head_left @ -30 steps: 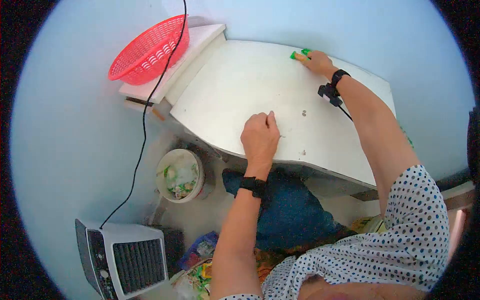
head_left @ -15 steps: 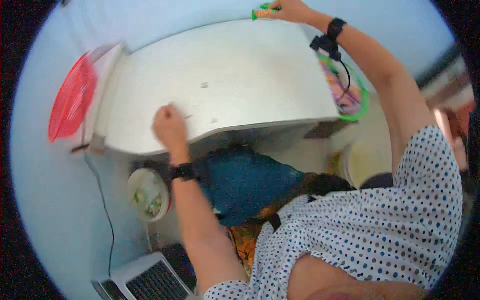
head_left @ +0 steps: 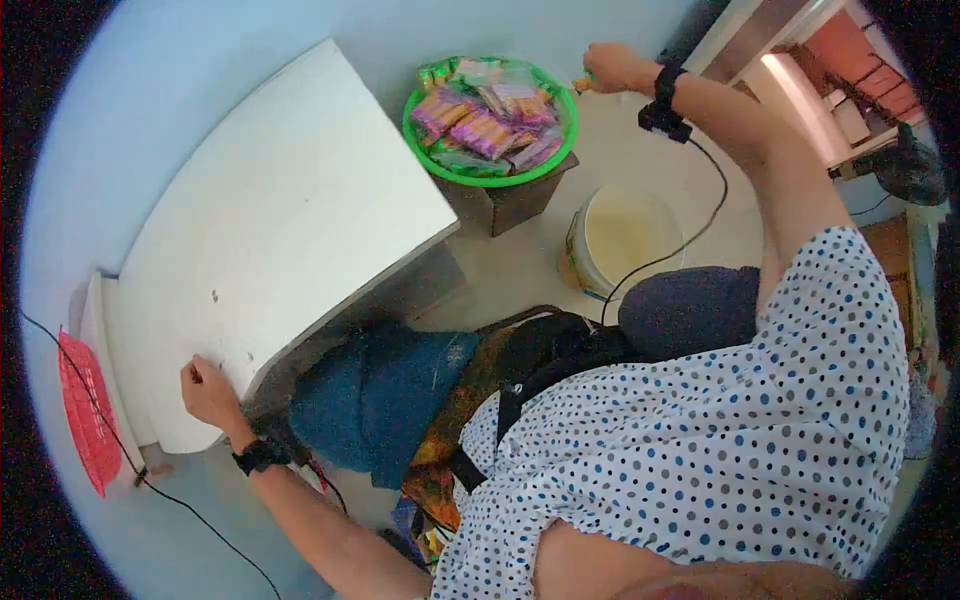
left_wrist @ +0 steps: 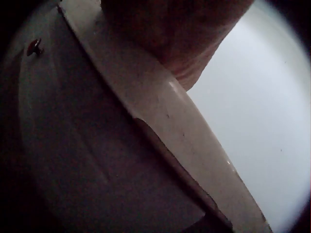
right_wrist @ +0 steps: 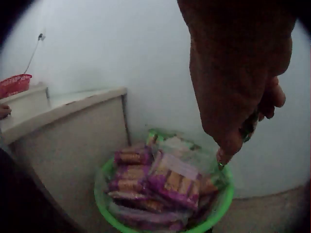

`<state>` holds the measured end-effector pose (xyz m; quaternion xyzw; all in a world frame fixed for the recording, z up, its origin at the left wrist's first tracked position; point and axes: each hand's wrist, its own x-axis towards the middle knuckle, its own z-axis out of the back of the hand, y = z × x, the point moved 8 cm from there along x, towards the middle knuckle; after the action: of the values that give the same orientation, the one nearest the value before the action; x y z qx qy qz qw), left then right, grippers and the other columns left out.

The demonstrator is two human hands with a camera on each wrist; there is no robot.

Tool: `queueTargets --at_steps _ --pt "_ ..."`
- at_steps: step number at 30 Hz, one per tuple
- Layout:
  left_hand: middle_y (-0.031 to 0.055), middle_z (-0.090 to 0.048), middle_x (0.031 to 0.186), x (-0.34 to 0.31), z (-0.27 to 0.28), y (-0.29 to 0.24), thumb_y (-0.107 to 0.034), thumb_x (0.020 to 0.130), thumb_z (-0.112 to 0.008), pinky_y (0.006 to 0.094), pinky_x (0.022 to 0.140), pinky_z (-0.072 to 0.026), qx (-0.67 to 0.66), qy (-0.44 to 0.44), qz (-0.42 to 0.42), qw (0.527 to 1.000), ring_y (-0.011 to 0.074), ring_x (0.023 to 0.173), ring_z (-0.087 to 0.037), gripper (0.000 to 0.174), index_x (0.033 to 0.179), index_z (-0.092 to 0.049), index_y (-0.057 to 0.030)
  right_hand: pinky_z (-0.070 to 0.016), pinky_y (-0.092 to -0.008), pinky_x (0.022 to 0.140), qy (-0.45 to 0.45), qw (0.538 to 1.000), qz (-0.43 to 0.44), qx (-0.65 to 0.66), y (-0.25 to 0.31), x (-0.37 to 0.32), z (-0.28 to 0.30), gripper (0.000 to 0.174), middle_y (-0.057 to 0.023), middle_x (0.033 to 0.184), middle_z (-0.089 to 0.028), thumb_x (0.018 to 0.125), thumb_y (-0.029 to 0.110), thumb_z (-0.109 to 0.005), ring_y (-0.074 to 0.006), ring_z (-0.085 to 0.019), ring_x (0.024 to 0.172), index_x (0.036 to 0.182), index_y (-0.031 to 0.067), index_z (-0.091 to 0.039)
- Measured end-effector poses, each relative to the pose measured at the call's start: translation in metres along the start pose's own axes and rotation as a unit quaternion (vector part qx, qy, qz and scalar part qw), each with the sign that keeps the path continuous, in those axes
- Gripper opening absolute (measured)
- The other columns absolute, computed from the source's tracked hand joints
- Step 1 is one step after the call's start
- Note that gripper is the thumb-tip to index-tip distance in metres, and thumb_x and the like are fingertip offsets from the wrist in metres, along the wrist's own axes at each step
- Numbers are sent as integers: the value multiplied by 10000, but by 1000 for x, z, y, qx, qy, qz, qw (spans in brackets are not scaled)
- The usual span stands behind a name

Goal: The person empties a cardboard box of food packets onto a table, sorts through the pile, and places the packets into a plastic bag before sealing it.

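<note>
Held the right hand (head_left: 612,68) out at the far rim of the green basket (head_left: 408,115), just beside it and above the floor. Clamped that hand's fingers (right_wrist: 226,150) together on a small packet (head_left: 582,85), green and orange, mostly hidden behind the hand in the right wrist view. Found the green basket heaped with wrapped snack packets (head_left: 485,130), purple and orange, and set on a dark stand (head_left: 510,205) just off the end of the white tabletop (head_left: 270,230).

Rested the left hand (head_left: 205,390) on the near edge of the tabletop, well apart from the green basket, with the heel of the hand against that edge in the left wrist view. Curled the left fingers (head_left: 192,368) inward; could not tell whether clamped on anything or bare.

Noted a red basket (head_left: 85,420) on a ledge near the left hand, a pale bucket (head_left: 625,235) on the floor near the dark stand, and a dark-blue cloth (head_left: 385,390) below the tabletop's edge. Wore a white dotted shirt (head_left: 700,450) and a black strap (head_left: 262,456) on the left wrist.
</note>
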<state>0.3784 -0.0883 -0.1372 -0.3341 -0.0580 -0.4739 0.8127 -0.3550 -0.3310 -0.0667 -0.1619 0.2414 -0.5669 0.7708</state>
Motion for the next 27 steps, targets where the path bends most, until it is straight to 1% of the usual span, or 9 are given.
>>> queueTargets --at_steps 1,3,7,10,13,19,22,25,27 --pt "143 -674 793 2 -1 11 -260 911 -561 392 685 -473 4 4 13 1000 297 721 -617 288 879 -670 5 -514 -501 769 -41 999 14 12 6 -7 -4 511 -218 909 -653 774 512 -693 -407 -630 879 877 12 -675" --pt "143 -674 792 7 3 20 -265 911 -561 399 685 -470 18 15 37 999 296 718 -616 295 878 -671 6 -519 -472 746 -40 997 0 63 28 -17 -8 231 -230 925 -608 782 210 -640 -392 -615 867 819 -16 -665" --pt "139 -678 785 19 16 38 -265 911 -572 404 672 -466 60 -27 -8 998 280 713 -620 295 869 -669 11 -514 -467 695 -54 994 -15 92 63 -17 -23 192 -219 899 -597 808 190 -633 -376 -612 854 859 8 -670" --pt "156 -688 830 26 29 23 -254 914 -576 402 700 -482 41 -35 -23 998 295 730 -625 292 902 -678 20 -511 -445 646 -75 991 -60 93 69 -18 -25 149 -174 921 -575 812 129 -616 -324 -608 883 927 56 -680" --pt "151 -689 841 32 29 28 -261 915 -577 392 719 -489 36 -22 -15 999 286 735 -615 299 928 -685 18 -523 -493 694 -219 970 -44 94 66 -16 -22 236 -216 883 -638 913 203 -498 -403 -616 824 969 62 -679" --pt "147 -675 802 31 42 7 -247 913 -582 389 707 -484 -3 -32 -4 999 271 718 -602 288 898 -676 24 -522 -491 697 -145 976 -91 134 70 -8 -14 288 -249 965 -624 910 218 -497 -398 -617 844 1049 32 -667" --pt "147 -670 792 33 44 7 -238 911 -580 383 699 -483 33 -38 -19 999 269 712 -596 283 889 -672 29 -530 -492 712 38 982 -70 169 66 6 -56 303 -259 985 -623 873 220 -530 -414 -629 860 1030 0 -667" --pt "144 -671 793 34 56 9 -235 910 -582 383 695 -482 26 -27 9 999 267 712 -594 282 882 -670 31 -524 -474 732 -53 980 -62 179 68 21 -77 148 -223 723 -638 743 99 -589 -399 -622 823 799 -7 -677" --pt "139 -673 792 35 58 8 -235 911 -583 382 693 -481 23 -35 -2 999 259 708 -592 282 877 -669 31 -523 -482 739 -57 983 -63 161 68 19 -83 166 -219 792 -638 771 101 -579 -403 -619 846 851 -20 -662"
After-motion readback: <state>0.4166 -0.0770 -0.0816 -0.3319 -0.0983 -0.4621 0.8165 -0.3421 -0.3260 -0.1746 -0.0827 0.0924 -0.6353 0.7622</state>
